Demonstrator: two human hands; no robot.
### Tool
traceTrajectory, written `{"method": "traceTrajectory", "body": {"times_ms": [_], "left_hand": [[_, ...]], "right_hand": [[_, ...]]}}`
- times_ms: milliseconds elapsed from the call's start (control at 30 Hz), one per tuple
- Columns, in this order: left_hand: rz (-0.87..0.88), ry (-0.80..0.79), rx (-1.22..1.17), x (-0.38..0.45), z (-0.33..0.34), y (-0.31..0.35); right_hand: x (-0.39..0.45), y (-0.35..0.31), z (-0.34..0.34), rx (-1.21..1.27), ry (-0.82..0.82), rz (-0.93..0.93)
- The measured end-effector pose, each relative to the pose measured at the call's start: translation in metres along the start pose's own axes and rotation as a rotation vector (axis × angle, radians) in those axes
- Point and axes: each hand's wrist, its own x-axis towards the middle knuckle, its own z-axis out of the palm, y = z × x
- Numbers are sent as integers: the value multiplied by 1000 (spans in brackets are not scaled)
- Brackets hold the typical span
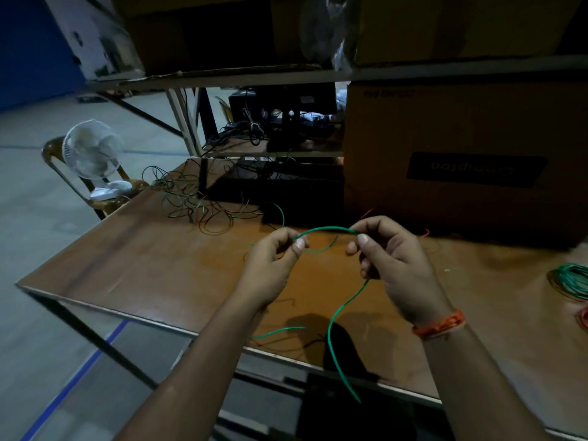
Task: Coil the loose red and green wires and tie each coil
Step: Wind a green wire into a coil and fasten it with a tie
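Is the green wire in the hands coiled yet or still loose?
Loose. The green wire arcs once between the left hand and right hand, its tail hanging below the table edge, no loops formed.

A thin green wire (324, 230) bends in an arch above the table, and its long end hangs down past the table edge. A messy pile of loose wires (197, 198) lies far back. A coiled green wire (571, 280) sits at the right.
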Motion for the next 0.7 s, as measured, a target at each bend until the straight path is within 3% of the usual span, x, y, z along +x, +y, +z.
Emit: {"method": "traceTrajectory", "body": {"times_ms": [133, 200, 333, 467, 700], "left_hand": [[-77, -89, -178, -26, -33, 6], [-130, -93, -394, -39, -42, 10], [-154, -60, -856, -53, -50, 18], [-185, -2, -984, -64, -48, 25], [-253, 114, -1118, -70, -48, 38]], "right_hand": [[0, 2, 21, -126, 254, -2], [-3, 9, 29, -256, 316, 39], [-24, 15, 54, -487, 152, 186], [-48, 11, 74, -535, 18, 269], [-49, 10, 66, -832, 4, 310]]}}
